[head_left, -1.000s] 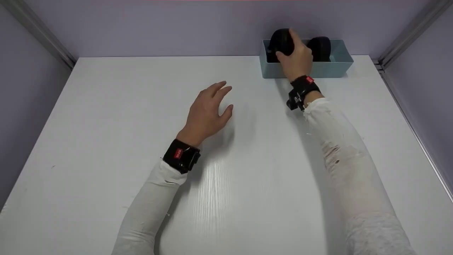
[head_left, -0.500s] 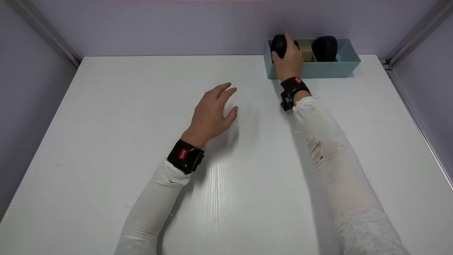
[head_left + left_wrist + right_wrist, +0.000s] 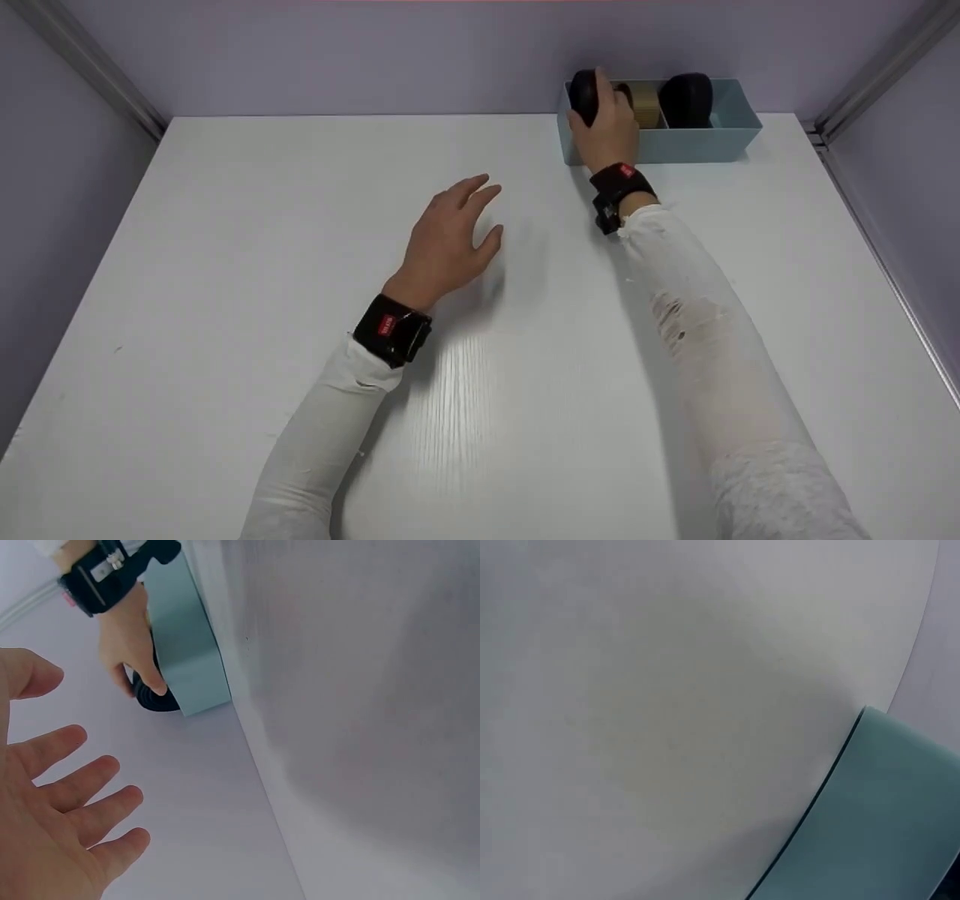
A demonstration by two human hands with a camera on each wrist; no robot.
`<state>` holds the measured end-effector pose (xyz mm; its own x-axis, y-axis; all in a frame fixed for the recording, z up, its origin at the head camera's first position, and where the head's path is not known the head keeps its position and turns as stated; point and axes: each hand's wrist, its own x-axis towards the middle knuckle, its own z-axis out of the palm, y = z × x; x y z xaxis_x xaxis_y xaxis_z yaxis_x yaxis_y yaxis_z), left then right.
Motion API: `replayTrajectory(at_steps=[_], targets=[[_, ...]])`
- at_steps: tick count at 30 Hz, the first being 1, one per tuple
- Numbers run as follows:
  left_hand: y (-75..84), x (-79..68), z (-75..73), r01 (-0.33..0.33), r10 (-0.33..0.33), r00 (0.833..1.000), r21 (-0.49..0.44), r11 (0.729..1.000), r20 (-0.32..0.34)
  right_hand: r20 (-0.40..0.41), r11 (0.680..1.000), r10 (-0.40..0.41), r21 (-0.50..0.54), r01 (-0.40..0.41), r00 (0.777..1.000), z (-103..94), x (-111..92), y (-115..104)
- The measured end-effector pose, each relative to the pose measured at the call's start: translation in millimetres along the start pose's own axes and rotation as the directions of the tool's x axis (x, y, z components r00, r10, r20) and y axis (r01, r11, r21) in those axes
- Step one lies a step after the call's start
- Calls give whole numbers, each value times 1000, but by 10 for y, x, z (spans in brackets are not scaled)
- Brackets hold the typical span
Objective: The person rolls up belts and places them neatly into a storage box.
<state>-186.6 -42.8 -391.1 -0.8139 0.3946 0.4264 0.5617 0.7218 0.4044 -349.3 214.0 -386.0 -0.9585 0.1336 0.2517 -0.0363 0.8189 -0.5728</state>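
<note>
At the left end of a light-blue bin [image 3: 697, 146], my right hand [image 3: 611, 135] grips a black roll [image 3: 583, 97] between thumb and fingers. Ring-like layers show on this roll [image 3: 154, 699] in the left wrist view, where the right hand [image 3: 129, 637] reaches over the bin's wall. Just right of the hand, a tan tape roll [image 3: 645, 105] stands in the bin. My left hand [image 3: 446, 240] hovers over the table with fingers spread and holds nothing. In the right wrist view only the bin's wall [image 3: 885, 810] shows; the right hand's fingers are out of sight.
Past a thin divider, another black rounded thing [image 3: 686, 101] stands in the bin's right part. The bin sits on the white table [image 3: 300, 225] against the grey back wall [image 3: 360, 60]. Grey side walls [image 3: 60, 150] bound the table.
My right hand has moved left and lowered the black roll into the bin's left end, uncovering the tan tape roll. The left hand has hardly moved.
</note>
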Motion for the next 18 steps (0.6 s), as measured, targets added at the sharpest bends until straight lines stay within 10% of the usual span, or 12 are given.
replayTrajectory(at_steps=[8,18], targets=[[-58,66,-31,22,-22,1000,5,1000,-1,11,1000,-3,3,3,1000,-175,-84,-4],[-660,365,-516,321,-320,947,71,944,-25,-44,989,-129,59,132,991,-883,-149,34]])
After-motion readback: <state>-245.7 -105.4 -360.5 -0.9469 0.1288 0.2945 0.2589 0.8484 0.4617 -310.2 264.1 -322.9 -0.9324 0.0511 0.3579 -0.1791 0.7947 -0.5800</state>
